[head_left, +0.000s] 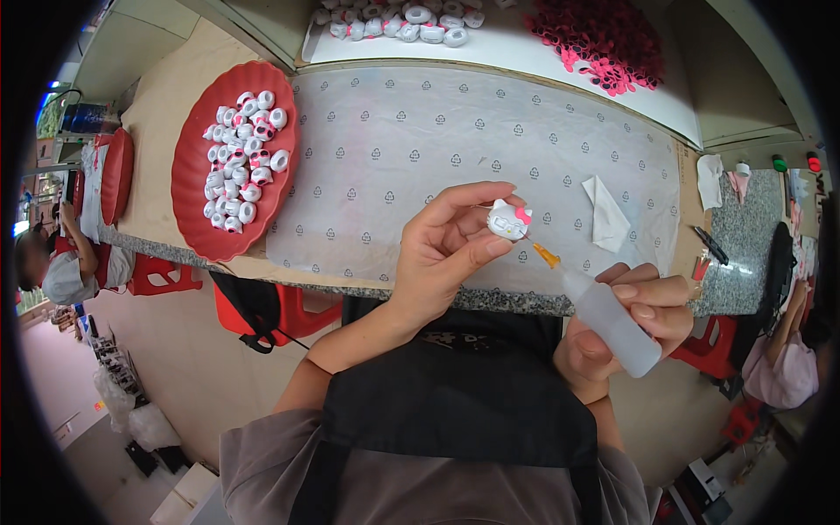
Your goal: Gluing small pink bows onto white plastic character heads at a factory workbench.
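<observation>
Between the fingertips of my left hand [442,249] is a small white cat-head figure [506,219] with a pink bow, its face turned up. My right hand [643,315] grips a translucent white squeeze bottle [612,328], tilted so that its amber nozzle [547,255] points at the figure. The nozzle tip is close to the figure's lower right edge; whether they touch I cannot tell. Both hands are held above the near edge of the paper-covered table [394,184].
A red scalloped tray [194,166] of similar white heads stands at the left. More white heads [407,31] and a pile of pink pieces [604,44] lie on the shelf behind. At the right are a folded white cloth [608,214] and a black pen-like tool [710,246].
</observation>
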Tool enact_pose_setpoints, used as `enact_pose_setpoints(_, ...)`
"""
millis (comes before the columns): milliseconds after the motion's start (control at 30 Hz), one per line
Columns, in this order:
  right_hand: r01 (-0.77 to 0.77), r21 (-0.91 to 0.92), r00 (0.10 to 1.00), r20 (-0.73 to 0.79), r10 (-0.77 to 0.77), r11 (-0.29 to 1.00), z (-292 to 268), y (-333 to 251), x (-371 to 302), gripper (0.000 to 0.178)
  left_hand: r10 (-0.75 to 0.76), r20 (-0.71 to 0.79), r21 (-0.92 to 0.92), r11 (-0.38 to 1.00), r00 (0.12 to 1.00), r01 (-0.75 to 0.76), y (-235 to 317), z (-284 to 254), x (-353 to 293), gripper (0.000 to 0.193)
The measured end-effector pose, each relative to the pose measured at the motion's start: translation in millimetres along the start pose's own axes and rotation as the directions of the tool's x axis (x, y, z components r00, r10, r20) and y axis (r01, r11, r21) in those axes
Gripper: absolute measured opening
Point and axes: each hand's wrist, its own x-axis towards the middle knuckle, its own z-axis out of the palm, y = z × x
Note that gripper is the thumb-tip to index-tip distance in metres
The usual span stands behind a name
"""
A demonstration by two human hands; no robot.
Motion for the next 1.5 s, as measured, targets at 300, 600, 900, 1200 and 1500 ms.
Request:
enact_pose_setpoints(300,-0.011,0.01,1.0,0.014,0.011,1.0,1,-2,-2,0.049,-0.022,0.002,-0.004,1.0,1.0,0.022,0,3,0,0.034)
enact_pose_setpoints(600,-0.022,-0.006,1.0,0.013,0.022,1.0,-2,-2,-3,0.048,-0.041,-0.005,0.014,0.999,0.999,0.041,-1,3,-1,0.034)
enact_pose_setpoints(900,0.066,-0.067,0.997,-0.034,-0.069,0.996,4,3,-5,0.04,-0.051,-0.005,0.005,0.999,0.999,0.051,-2,3,0,0.034)
enact_pose_setpoints(1200,0.104,-0.096,0.975,-0.187,-0.12,0.99,11,7,-8,0.037,-0.048,0.015,-0.013,0.999,0.999,0.048,-3,1,-1,0.034)
enact_pose_setpoints(1500,0.077,-0.09,0.979,-0.184,-0.093,0.993,11,5,-9,0.037,-0.091,0.017,-0.02,0.996,0.996,0.091,-4,4,-1,0.034)
